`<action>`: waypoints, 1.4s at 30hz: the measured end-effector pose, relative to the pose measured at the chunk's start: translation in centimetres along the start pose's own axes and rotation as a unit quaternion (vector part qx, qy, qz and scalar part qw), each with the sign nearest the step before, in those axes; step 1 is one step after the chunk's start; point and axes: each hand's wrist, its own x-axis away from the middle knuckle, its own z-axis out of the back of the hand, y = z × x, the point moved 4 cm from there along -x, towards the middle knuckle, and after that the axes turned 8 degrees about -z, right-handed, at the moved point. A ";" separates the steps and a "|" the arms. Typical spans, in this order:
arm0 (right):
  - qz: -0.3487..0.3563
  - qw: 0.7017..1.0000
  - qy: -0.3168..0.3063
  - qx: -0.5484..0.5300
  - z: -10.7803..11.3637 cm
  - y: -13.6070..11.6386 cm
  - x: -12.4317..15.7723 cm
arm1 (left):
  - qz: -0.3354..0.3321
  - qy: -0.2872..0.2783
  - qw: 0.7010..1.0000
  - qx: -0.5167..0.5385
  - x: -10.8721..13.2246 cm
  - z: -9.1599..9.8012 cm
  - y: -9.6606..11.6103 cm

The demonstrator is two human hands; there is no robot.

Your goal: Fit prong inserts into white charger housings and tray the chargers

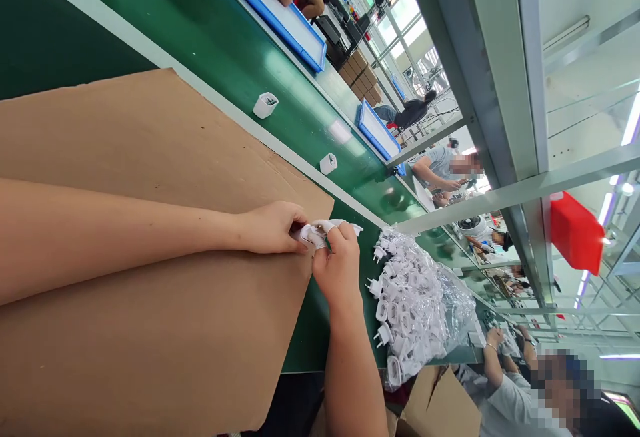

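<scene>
My left hand and my right hand meet at the edge of a brown cardboard sheet. Both pinch one small white plug part, with white finger cots on some fingertips. Just past my right hand lies a heap of white plug parts on a clear plastic bag. Two white charger shells, one and another, stand apart on the green conveyor belt.
Blue trays line the far side of the belt. A red bin hangs on the metal frame. Other people work along the line, one sleeve close by. A cardboard box sits below the belt edge.
</scene>
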 end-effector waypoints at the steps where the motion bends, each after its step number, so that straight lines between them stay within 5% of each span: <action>1: 0.003 1.000 -0.008 -0.002 0.0 0.0 0.0 | -0.004 -0.002 1.000 0.000 0.0 0.0 0.0; 11: 0.014 0.998 -0.068 -0.007 0.2 0.7 -1.2 | -0.013 0.007 1.000 -0.005 0.1 -0.1 0.0; 19: -0.077 0.996 0.000 -0.033 -1.4 1.2 0.3 | -0.047 0.031 0.997 -0.047 0.5 -0.5 0.3; 24: -0.169 0.971 0.021 -0.168 -1.8 1.9 0.9 | -0.070 0.023 0.994 -0.083 0.5 -0.5 1.0; 31: -0.139 0.961 0.059 -0.231 -3.1 2.6 1.1 | -0.109 0.012 0.983 -0.144 0.2 -0.6 1.6; 35: -0.177 0.944 0.103 -0.260 -3.3 4.4 0.3 | -0.105 0.007 0.976 -0.192 -2.5 0.3 1.0; 38: -0.220 0.946 0.166 -0.170 -2.4 6.9 0.0 | -0.033 0.082 0.968 -0.235 -6.8 2.8 0.0; 42: -0.310 0.942 0.116 -0.059 -2.9 10.6 0.2 | 0.038 0.152 0.949 -0.272 -12.8 6.1 -1.4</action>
